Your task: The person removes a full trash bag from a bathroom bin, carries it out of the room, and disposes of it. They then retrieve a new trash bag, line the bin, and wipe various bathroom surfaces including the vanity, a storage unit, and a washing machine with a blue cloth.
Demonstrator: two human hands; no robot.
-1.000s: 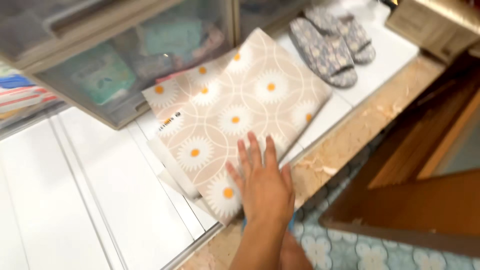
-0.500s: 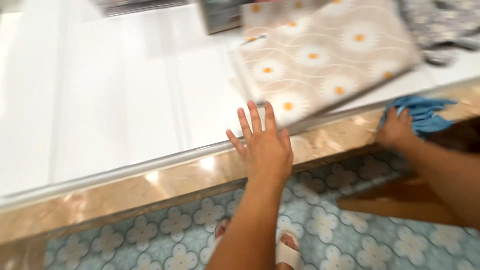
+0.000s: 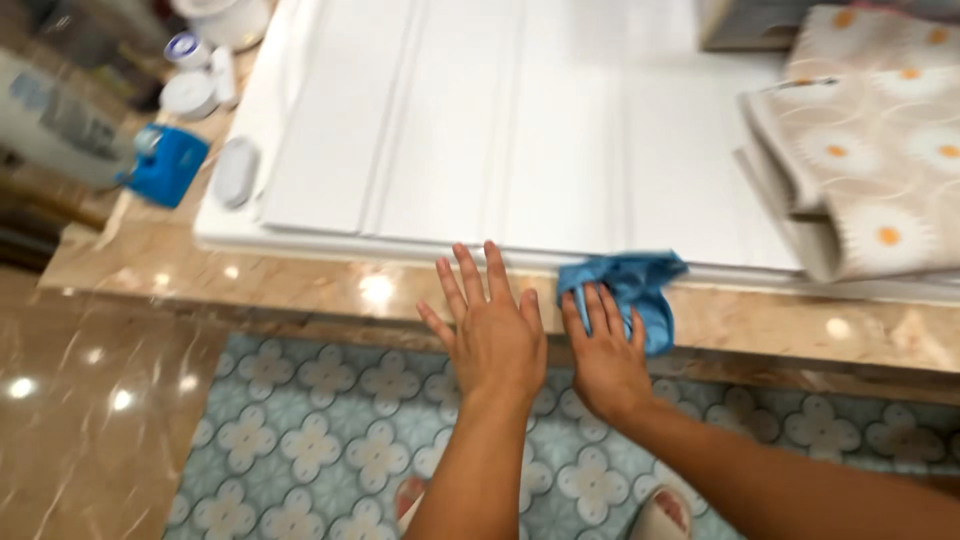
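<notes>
Marble-patterned ledge (image 3: 300, 285) ran across the view, glossy and tan, with a blue container (image 3: 167, 165) and small white jars (image 3: 190, 93) clustered at its far left end. Beyond it lay white panelled boards (image 3: 480, 130), long axis running left to right. Then came the left hand (image 3: 490, 335), flat on the ledge, fingers spread wide, holding nothing. Just beside it sat the right hand (image 3: 605, 360), palm down, fingers pressed onto a crumpled blue cloth (image 3: 628, 293). Cloth lay at the ledge's far edge, touching the boards' rim, ahead of the right hand's fingertips and clearly nearer that hand than the left. Farther right rested a folded daisy-print fabric (image 3: 870, 170), well apart from both hands.
</notes>
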